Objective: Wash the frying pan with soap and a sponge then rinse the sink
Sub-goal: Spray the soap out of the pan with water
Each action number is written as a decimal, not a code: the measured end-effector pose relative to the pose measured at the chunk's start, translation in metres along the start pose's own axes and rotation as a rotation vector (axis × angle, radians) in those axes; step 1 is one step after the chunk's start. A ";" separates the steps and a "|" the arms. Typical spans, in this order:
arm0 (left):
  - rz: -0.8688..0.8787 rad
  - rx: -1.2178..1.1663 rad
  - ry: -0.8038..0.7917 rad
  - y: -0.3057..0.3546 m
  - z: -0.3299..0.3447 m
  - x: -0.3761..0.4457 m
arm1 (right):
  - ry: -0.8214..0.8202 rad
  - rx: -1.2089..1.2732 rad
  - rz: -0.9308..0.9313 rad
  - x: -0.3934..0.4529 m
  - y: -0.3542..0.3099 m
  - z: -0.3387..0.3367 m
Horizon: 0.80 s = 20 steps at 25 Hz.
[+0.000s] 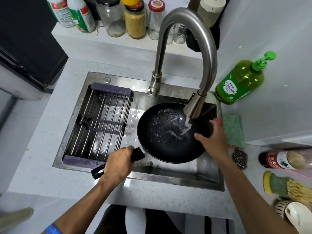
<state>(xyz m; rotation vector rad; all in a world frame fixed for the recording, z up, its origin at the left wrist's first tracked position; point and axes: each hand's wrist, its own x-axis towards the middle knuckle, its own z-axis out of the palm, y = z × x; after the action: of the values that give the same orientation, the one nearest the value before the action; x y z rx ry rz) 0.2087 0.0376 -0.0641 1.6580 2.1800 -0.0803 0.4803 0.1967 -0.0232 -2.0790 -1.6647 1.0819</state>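
The frying pan (168, 132) is held tilted over the sink (168, 176), its handle gripped by the curled left hand (118, 163), while the right hand (214, 134) rests open-fingered on its rim under running water; wetting seems underway, so the sponge (233, 130) and soap bottle (239, 83) must be reached next

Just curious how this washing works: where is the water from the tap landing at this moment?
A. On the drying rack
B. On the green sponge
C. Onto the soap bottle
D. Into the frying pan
D: the stream from the faucet falls inside the frying pan, which the left hand grips by its handle while the right hand touches its rim over the sink.
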 end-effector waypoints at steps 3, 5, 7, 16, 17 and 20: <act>0.008 0.015 0.039 -0.003 -0.006 -0.004 | -0.014 0.334 0.370 -0.008 0.050 0.022; 0.011 0.025 0.042 -0.003 -0.012 -0.003 | -0.109 0.662 0.605 -0.010 0.057 0.035; -0.020 0.013 -0.010 -0.002 -0.017 0.004 | -0.093 0.689 0.607 -0.011 0.063 0.039; -0.172 -0.045 -0.223 0.013 0.002 0.013 | 0.062 0.246 0.399 -0.010 0.066 0.052; -0.170 -0.021 -0.209 0.015 -0.002 0.008 | 0.107 -0.071 0.248 -0.014 0.061 0.057; -0.138 0.051 -0.162 0.018 -0.017 -0.001 | -0.237 -0.565 -0.343 -0.018 0.025 0.092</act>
<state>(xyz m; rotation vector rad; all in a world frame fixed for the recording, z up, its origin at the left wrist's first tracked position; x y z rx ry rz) 0.2213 0.0465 -0.0448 1.4710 2.1820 -0.3004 0.4338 0.1507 -0.0944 -1.8845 -2.5723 0.8346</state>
